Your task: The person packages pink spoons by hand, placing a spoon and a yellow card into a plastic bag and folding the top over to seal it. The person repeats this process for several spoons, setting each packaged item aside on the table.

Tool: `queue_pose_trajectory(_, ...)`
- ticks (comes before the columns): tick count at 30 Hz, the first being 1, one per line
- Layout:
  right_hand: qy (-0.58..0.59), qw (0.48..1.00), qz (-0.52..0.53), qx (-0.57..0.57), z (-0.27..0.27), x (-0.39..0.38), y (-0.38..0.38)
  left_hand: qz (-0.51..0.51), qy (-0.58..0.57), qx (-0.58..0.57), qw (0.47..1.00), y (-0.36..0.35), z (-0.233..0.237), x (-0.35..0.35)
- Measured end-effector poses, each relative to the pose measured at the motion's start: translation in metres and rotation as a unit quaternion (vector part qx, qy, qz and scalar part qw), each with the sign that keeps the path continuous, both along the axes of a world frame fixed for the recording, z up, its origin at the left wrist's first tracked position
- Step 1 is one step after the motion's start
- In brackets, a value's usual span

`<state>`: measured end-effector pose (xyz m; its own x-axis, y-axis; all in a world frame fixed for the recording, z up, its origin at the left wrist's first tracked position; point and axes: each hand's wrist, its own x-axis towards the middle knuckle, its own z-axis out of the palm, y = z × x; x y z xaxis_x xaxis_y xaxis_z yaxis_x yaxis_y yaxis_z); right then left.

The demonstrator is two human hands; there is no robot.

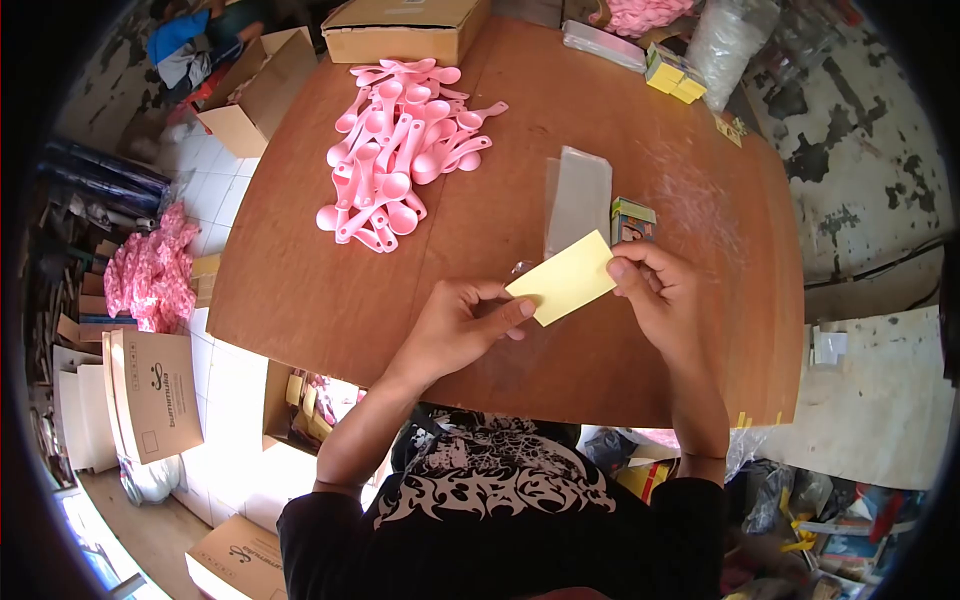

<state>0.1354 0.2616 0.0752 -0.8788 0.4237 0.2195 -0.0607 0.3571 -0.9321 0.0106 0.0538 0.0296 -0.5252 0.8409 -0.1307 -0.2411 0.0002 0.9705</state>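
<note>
Between my two hands, above the front of the table, is a pale yellow card (563, 279). My left hand (463, 325) pinches its lower left end, thumb on top. At the card's right end, my right hand (652, 291) grips the edge between thumb and fingers. Just beyond the card lies a stack of clear plastic bags (582, 195). To the right of the bags is a small stack of printed cards (633, 217), partly behind my right hand. A heap of pink plastic spoons (390, 150) lies on the far left of the table.
The brown wooden table (480, 240) carries a cardboard box (405, 30) at its back edge. Yellow packs (675, 75) and a large plastic bundle (732, 45) stand at the back right. An open carton (262, 95) is beyond the left edge, near another person (190, 45).
</note>
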Motion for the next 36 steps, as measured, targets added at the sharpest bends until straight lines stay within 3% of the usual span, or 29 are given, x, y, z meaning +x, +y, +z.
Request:
queue_pose_trajectory(2,0.027,0.997,0.016,0.065,0.000,-0.004,-0.003,-0.041,0.069,-0.030,0.996,0.000,-0.005,-0.001)
queue_pose_trajectory(5,0.039,0.989,0.036,0.140,0.004,-0.004,-0.001,-0.058,0.044,-0.039,0.997,0.002,0.000,0.001)
queue_pose_trajectory(11,0.157,0.979,-0.076,0.106,0.009,-0.002,0.000,-0.048,-0.041,0.038,0.997,0.002,0.002,0.000)
queue_pose_trajectory(18,0.189,0.966,-0.090,0.153,0.003,0.002,0.000,-0.058,-0.033,0.026,0.997,0.002,0.007,0.000)
queue_pose_trajectory(27,0.091,0.978,-0.003,0.186,0.011,0.006,-0.005,-0.031,0.042,0.007,0.999,0.006,0.007,0.003)
queue_pose_trajectory(30,0.062,0.976,0.080,0.192,0.010,0.004,-0.008,-0.039,0.067,-0.013,0.997,0.007,0.007,0.005)
queue_pose_trajectory(32,0.043,0.983,0.136,0.116,0.009,0.002,-0.014,-0.051,0.052,-0.007,0.997,0.006,0.007,0.005)
queue_pose_trajectory(36,-0.006,0.979,0.175,0.107,0.008,0.003,-0.018,-0.048,0.078,0.003,0.996,0.006,0.008,0.004)
